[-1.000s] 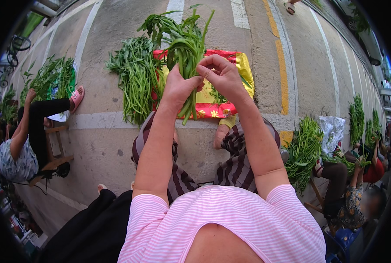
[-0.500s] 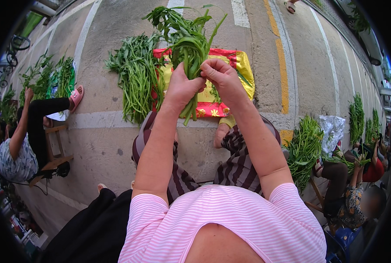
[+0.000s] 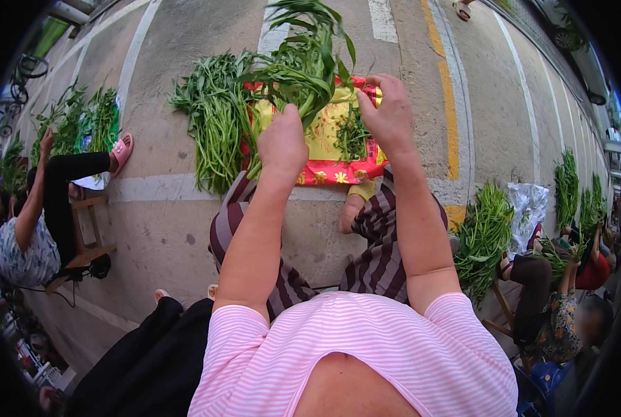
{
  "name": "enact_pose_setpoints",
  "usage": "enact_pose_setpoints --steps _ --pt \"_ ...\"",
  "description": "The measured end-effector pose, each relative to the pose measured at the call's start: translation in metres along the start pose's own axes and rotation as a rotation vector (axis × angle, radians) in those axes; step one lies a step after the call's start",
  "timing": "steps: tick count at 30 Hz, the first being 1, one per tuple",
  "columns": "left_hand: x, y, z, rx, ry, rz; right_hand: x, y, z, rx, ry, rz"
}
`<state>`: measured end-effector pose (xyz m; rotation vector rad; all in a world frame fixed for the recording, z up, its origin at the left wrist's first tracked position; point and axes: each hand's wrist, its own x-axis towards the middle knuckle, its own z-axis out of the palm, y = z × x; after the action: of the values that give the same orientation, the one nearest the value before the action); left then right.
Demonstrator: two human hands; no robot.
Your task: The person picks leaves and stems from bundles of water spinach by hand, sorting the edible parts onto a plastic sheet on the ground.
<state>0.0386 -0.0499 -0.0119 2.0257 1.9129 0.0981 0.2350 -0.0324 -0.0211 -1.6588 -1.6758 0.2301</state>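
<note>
My left hand (image 3: 283, 142) is closed around the stems of a bunch of water spinach (image 3: 309, 73), whose long leaves bend over and away from me. To its right, my right hand (image 3: 392, 119) is raised with thumb and forefinger apart, close to some leaf tips; nothing shows clearly between them. Both hands hover over a red and yellow plastic sack (image 3: 321, 142) spread on the ground. Small green scraps (image 3: 352, 135) lie on the sack, left of my right wrist. A large pile of water spinach (image 3: 216, 125) rests along the sack's left side.
Another pile of greens (image 3: 488, 233) lies on the right beside silvery plastic (image 3: 527, 208). A seated person (image 3: 29, 243) is at the left near more greens (image 3: 102, 125), another (image 3: 561, 323) at the right. Black cloth (image 3: 150, 354) and a foot are close on my left.
My right hand has come away from the bunch, moving right and upward, its fingers parting. My left hand has turned the bunch slightly; its leaves swing upward and right, uncovering the scraps.
</note>
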Motion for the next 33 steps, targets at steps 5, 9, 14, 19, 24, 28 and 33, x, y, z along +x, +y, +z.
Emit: enact_pose_setpoints --steps 5,9,14,19,24,28,33 --pt "-0.006 0.003 0.005 0.128 0.011 0.069 -0.009 -0.019 0.024 0.076 -0.187 0.069" --pt "-0.01 0.005 0.012 0.101 0.055 0.123 -0.009 -0.018 0.032 -0.059 -0.317 0.362" --pt "-0.01 0.0 0.01 -0.042 0.012 0.121 0.0 0.002 0.033 0.343 -0.257 0.561" --pt "0.009 -0.015 0.026 -1.13 -0.178 -0.147 0.005 -0.03 0.027 1.298 0.005 0.813" --pt "0.013 -0.012 0.005 -1.761 -0.415 -0.334 0.0 -0.021 0.029 1.343 -0.064 0.895" --pt "0.014 -0.017 0.005 -1.847 -0.453 -0.34 -0.005 -0.029 0.034 1.113 -0.236 0.839" --pt "0.017 -0.022 0.003 -1.88 -0.407 -0.268 -0.011 -0.038 0.033 0.975 -0.576 0.941"
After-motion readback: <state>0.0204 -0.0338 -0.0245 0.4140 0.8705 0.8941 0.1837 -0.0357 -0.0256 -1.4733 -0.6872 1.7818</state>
